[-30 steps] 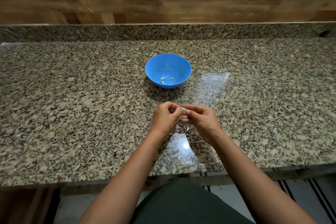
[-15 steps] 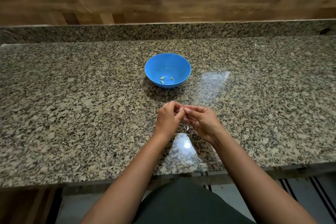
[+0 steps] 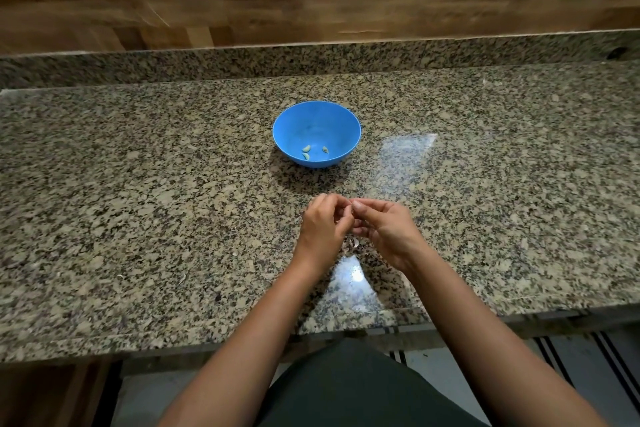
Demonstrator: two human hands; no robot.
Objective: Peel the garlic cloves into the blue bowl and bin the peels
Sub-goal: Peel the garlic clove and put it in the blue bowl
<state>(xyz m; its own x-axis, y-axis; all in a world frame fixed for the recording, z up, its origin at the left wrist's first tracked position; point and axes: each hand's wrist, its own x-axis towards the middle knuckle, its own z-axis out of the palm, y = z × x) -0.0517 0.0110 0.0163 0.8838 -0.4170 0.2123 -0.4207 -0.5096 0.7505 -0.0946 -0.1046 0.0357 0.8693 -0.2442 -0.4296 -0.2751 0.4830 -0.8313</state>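
Note:
A blue bowl (image 3: 346, 121) stands on the granite counter with three peeled garlic cloves (image 3: 306, 149) at its bottom. In front of it my left hand (image 3: 323, 227) and my right hand (image 3: 388, 227) meet fingertip to fingertip just above the counter. Both pinch a small garlic clove between them, and the fingers hide almost all of it. A little heap of pale peels (image 3: 351, 243) lies on the counter under the hands.
The speckled granite counter (image 3: 138, 201) runs wide to both sides, with a raised granite ledge and a wooden wall behind. Its front edge is just below my forearms. A few stray peel scraps (image 3: 119, 276) lie at the left. No bin is in view.
Both hands have stayed in place in front of the bowl, with only small finger movements on the clove. The bowl has not moved.

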